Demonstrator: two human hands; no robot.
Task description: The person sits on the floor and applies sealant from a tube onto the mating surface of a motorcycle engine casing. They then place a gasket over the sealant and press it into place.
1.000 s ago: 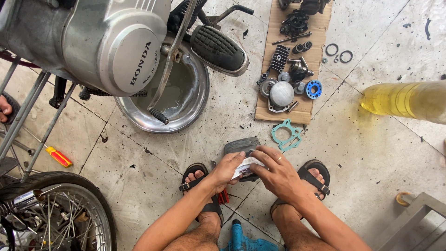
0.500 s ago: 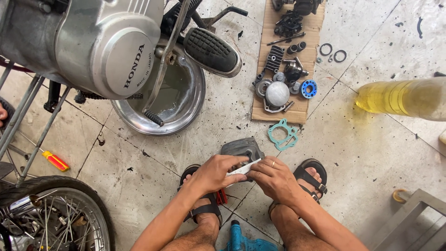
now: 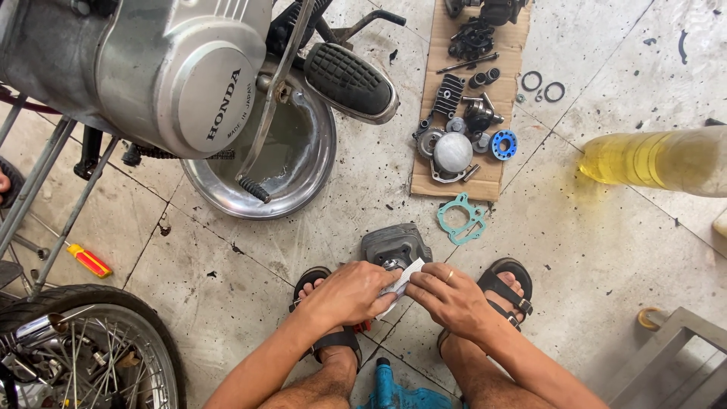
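- Since half a second earlier, our view had shifted a little so the hands and the grey part sat slightly lower in the picture; our hands had stayed together over the same spot
- Our left hand point(image 3: 350, 291) lay with its fingers curled together and closed on a white piece of paper or cloth point(image 3: 404, 276), knuckles up
- Our right hand point(image 3: 448, 297) met it from the other side, fingertips pinched on the same white piece, a ring showing on one finger
- Just beyond the fingertips of both hands stood the grey finned engine cylinder point(image 3: 394, 244) on the floor, the white piece touching its near edge
- Past the right fingertips and a bit outward lay a teal gasket point(image 3: 460, 220), near the cylinder but apart from it
- Farther beyond it we had a strip of cardboard point(image 3: 454, 182) bearing small engine parts, a blue ring point(image 3: 503, 144) among them
- Well beyond the left fingers sat a metal basin point(image 3: 303, 178) under the motorcycle engine point(image 3: 144, 68)
- Far out from the left hand lay an orange-handled screwdriver point(image 3: 88, 260)
- Under our wrists were our feet in black sandals point(image 3: 507, 284)
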